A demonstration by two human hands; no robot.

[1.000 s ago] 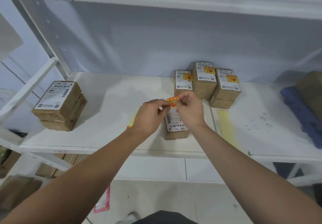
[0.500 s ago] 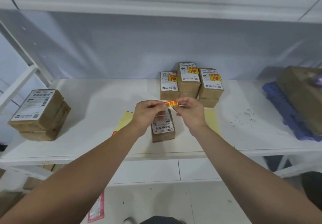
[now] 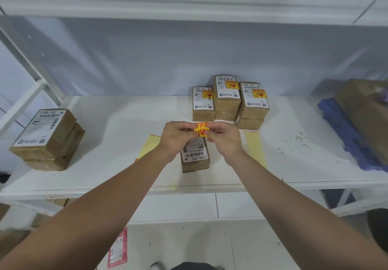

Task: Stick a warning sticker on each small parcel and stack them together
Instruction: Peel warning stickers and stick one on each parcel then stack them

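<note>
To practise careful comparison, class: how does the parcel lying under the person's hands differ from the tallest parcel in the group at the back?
The front parcel bears only a white shipping label; the tallest back parcel also carries a red-and-yellow warning sticker. The front parcel lies alone, its barcode nearest the camera; the tallest back parcel has a neighbouring parcel on each side. Both are brown cardboard boxes labelled on top.
</note>
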